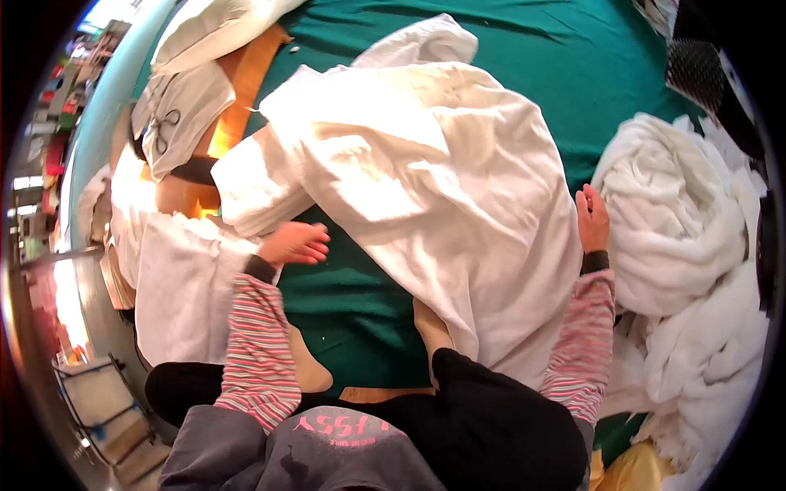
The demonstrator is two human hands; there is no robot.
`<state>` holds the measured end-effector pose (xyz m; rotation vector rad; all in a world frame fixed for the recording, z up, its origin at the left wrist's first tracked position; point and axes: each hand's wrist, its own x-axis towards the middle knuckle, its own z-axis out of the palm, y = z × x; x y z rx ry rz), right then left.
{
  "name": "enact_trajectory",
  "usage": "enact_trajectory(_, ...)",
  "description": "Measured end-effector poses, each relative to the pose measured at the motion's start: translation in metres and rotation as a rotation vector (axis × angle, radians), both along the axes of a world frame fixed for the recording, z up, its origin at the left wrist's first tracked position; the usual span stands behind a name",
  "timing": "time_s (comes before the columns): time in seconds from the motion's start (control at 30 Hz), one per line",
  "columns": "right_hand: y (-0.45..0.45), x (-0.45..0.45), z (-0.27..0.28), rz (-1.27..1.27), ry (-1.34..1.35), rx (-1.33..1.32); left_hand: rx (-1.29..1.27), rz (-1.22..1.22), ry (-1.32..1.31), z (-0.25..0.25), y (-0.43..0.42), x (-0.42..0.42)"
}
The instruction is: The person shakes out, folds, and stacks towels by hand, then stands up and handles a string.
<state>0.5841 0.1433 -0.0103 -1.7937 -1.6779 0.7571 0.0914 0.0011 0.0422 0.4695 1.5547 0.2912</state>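
One hand, the left hand, is poised over the green sheet, palm inward, its fingers loosely bent and pointing across towards the right; it is holding nothing that shows. Its partner, the right hand, is pointing away from the body, fingers uppermost, beside the right border of a broad white cloth; whether it is gripping that border, I cannot tell. Both arms are reaching forward and standing well apart, the elbows bending close to the body, with striped sleeves ending in dark cuffs.

Between and beyond the hands, the broad white cloth is lying crumpled over the middle of the green sheet, one end trailing across the person's right foot. Along the sheet's right edge, a thick white bundle is sitting just beside the right hand. Towards the far left corner, black-handled scissors are resting on a smaller white piece, near an orange strip.

At the near edge, the grey top is showing pink lettering upside down; a double S is standing out, while the smaller line is staying unreadable.
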Motion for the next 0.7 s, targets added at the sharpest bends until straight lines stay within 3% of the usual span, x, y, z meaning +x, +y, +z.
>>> enact_trajectory(0.07,0.040,0.006,-0.048,-0.093,-0.287,0.025,0.048,0.094,0.022,-0.035,-0.015,0.020)
enact_trajectory(0.13,0.054,0.002,-0.091,-0.012,-0.352,0.005,0.132,0.206,-0.018,-0.055,-0.017,0.044)
enact_trajectory(0.2,0.040,-0.023,-0.081,0.084,-0.431,-0.126,0.246,0.410,-0.176,-0.081,-0.017,0.063)
enact_trajectory(0.27,0.020,-0.041,-0.047,0.115,-0.226,-0.245,0.289,0.518,-0.210,-0.077,-0.011,0.085)
enact_trajectory(0.3,0.012,-0.038,-0.041,0.181,0.092,-0.283,0.310,0.608,-0.265,-0.078,-0.009,0.091)
enact_trajectory(0.33,0.002,-0.040,-0.026,0.133,0.354,-0.591,0.325,0.697,-0.322,-0.081,-0.009,0.095)
enact_trajectory(0.4,-0.032,-0.029,-0.002,0.164,0.567,-0.681,0.322,0.765,-0.565,-0.103,-0.013,0.090)
enact_trajectory(0.43,-0.054,-0.029,0.028,0.173,0.634,-0.678,0.322,0.804,-0.682,-0.088,-0.013,0.088)
enact_trajectory(0.5,-0.103,0.003,0.044,0.103,0.660,-0.645,0.238,0.710,-0.650,-0.039,-0.022,0.069)
enact_trajectory(0.53,-0.131,0.018,0.050,-0.006,0.718,-0.723,0.233,0.646,-0.712,-0.047,-0.037,0.049)
enact_trajectory(0.57,-0.175,0.080,0.003,-0.107,0.549,-0.765,0.189,0.547,-0.672,-0.033,-0.046,0.032)
enact_trajectory(0.6,-0.195,0.072,0.023,-0.132,0.725,-1.034,0.134,0.504,-0.481,-0.031,-0.058,0.018)
enact_trajectory(0.67,-0.240,0.065,0.021,-0.104,0.703,-1.256,0.003,0.325,-0.288,-0.050,-0.081,-0.006)
enact_trajectory(0.7,-0.264,0.057,0.012,-0.035,0.738,-1.246,-0.087,0.347,-0.215,-0.064,-0.094,-0.009)
